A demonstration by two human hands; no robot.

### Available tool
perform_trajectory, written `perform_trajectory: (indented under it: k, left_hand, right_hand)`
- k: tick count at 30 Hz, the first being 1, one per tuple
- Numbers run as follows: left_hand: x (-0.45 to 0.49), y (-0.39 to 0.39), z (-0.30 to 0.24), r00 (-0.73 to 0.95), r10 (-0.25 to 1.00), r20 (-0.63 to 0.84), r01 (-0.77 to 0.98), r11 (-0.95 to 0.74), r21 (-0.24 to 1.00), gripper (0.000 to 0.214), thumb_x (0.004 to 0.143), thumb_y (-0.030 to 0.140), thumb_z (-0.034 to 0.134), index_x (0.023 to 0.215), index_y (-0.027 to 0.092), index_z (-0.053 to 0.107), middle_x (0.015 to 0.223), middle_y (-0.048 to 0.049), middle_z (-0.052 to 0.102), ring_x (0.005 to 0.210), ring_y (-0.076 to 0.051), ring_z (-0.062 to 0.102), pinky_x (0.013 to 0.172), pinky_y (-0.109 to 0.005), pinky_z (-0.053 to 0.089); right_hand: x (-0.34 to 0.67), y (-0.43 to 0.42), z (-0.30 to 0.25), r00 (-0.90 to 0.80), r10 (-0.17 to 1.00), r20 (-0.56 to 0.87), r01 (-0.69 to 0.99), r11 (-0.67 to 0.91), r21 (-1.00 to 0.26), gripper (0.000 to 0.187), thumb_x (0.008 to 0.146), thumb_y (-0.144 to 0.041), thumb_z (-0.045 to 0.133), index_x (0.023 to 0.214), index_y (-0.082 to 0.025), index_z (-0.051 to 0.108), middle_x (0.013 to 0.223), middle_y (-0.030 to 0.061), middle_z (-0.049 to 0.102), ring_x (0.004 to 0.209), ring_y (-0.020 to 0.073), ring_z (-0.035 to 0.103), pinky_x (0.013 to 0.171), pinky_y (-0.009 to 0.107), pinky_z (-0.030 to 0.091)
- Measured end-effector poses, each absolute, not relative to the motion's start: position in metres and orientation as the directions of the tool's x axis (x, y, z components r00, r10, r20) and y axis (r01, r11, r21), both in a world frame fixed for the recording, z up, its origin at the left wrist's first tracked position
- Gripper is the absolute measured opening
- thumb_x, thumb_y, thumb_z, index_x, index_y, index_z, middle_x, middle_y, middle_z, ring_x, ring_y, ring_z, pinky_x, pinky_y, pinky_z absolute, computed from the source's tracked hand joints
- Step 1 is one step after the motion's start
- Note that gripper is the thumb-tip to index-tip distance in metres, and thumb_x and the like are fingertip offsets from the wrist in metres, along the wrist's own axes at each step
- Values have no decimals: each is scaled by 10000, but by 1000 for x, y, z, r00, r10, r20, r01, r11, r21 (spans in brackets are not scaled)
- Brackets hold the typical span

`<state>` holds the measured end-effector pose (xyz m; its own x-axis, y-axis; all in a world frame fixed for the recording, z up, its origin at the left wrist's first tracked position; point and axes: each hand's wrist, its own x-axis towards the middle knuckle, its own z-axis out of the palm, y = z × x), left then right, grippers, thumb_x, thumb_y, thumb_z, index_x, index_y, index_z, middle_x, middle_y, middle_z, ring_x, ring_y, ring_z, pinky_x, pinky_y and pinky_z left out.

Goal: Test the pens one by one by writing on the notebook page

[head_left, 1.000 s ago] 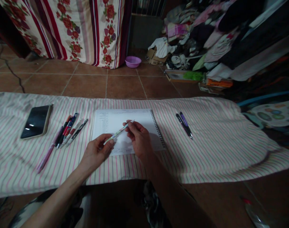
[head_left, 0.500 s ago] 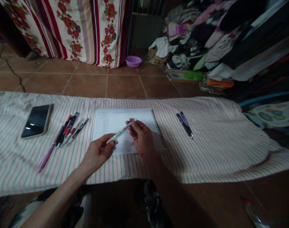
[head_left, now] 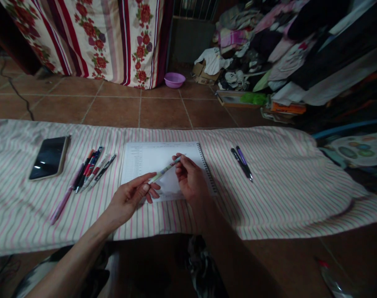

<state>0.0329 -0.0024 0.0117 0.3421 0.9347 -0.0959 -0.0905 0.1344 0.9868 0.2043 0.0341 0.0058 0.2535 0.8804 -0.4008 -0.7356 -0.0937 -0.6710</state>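
A slim patterned pen [head_left: 165, 170] is held slantwise above a spiral notebook [head_left: 157, 155]. My left hand [head_left: 134, 194] pinches its lower left end between thumb and fingers. Around the upper right end, the fingertips of my right hand [head_left: 190, 178] are closed. The notebook's page is white with a printed column along its left side, and its coil runs down the right edge. To the left of the notebook lie several pens [head_left: 91, 169] in a loose group, one of them a long pinkish-purple pen [head_left: 66, 196]. Two pens [head_left: 242, 164], black and purple, lie to its right.
A phone [head_left: 48, 157] lies at the left on the striped cloth [head_left: 287, 182] covering the low table. Beyond, a purple basin [head_left: 175, 80] stands on the tiled floor beside a floral curtain [head_left: 114, 41]. Clothes [head_left: 278, 54] are heaped at the back right.
Both hands have shifted slightly to the right with the pen. The lower fingers of my left hand have spread a little. The notebook and the other pens stay where they were.
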Motion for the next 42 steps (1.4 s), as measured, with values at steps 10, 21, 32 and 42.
perform_trajectory:
  k: [10, 21, 32, 42]
  left_hand:
    - [30, -2, 9, 366, 924, -108, -186, 186, 965, 316, 792, 268, 608, 1081, 141, 591, 799, -69, 701, 653, -148, 631, 639, -300, 509]
    - [31, -2, 7, 337, 936, -100, -199, 175, 964, 229, 800, 258, 602, 1004, 155, 611, 742, -39, 683, 630, -134, 619, 635, -282, 498]
    - [32, 0, 8, 341, 937, -76, -207, 153, 966, 216, 801, 271, 602, 973, 142, 610, 714, -35, 664, 627, -129, 602, 631, -278, 485]
    - [28, -1, 10, 412, 907, -86, -224, 192, 955, 260, 815, 288, 577, 1026, 137, 603, 799, -65, 659, 718, -151, 599, 692, -284, 461]
  right_hand:
    - [202, 34, 7, 210, 897, -390, -747, -110, -655, 60, 733, -118, 613, 721, -116, 672, 690, 35, 690, 465, 12, 514, 405, 68, 439]
    - [196, 32, 8, 192, 905, -380, -752, -113, -649, 51, 722, -123, 627, 704, -131, 674, 666, 11, 674, 462, 11, 512, 415, 65, 448]
    - [196, 29, 9, 224, 905, -361, -723, -94, -684, 43, 685, -161, 674, 717, -132, 676, 682, 7, 668, 479, 13, 515, 444, 70, 456]
    - [199, 29, 9, 255, 905, -340, -693, -74, -718, 61, 681, -176, 668, 727, -137, 677, 696, 8, 671, 480, 15, 498, 430, 85, 438]
